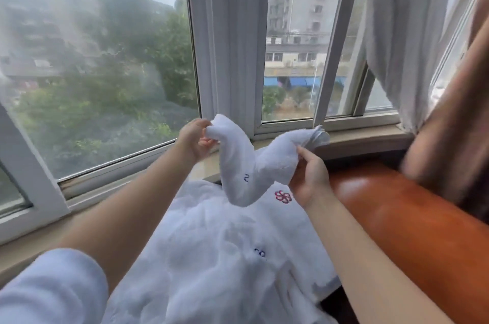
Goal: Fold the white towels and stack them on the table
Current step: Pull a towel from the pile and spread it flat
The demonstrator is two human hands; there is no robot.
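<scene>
A small white towel hangs bunched between my two hands above the pile, sagging in the middle. My left hand pinches its left end near the window sill. My right hand grips its right end, whose tip pokes out toward the sill. Below them lies a rumpled heap of white towels, some with blue stitching and one with a red flower emblem. The surface under the heap is hidden.
A beige window sill runs along the back under large panes with white frames. A glossy orange-brown wooden rail borders the heap on the right. A white sheer curtain and a brown curtain hang at right.
</scene>
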